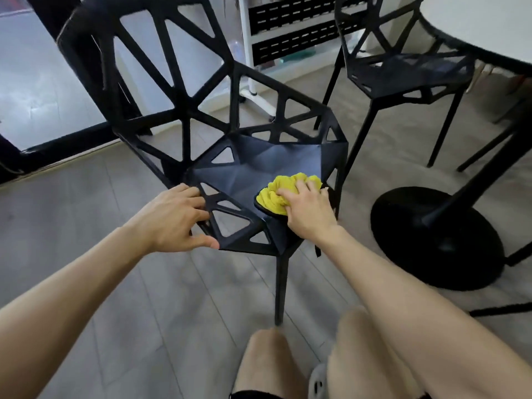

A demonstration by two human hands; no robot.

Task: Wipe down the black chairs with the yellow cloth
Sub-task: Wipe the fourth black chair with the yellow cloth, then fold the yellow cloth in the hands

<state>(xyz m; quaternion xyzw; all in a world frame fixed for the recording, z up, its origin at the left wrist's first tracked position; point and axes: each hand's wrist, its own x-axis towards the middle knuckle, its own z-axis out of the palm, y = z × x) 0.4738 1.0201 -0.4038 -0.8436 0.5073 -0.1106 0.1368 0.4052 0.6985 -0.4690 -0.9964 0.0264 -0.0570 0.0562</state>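
Observation:
A black chair with a cut-out geometric frame stands in front of me, its back at the upper left. The bunched yellow cloth lies on the right front part of the seat. My right hand presses down on the cloth, fingers spread over it. At the seat's front left edge my left hand grips the rim, fingers curled over the frame and thumb under the front. A second black chair of the same kind stands at the upper right.
A round white table on a black pedestal with a wide disc base stands to the right. A white shelving unit is behind the chairs. A glass door with a black frame is at the left. My knees show at the bottom.

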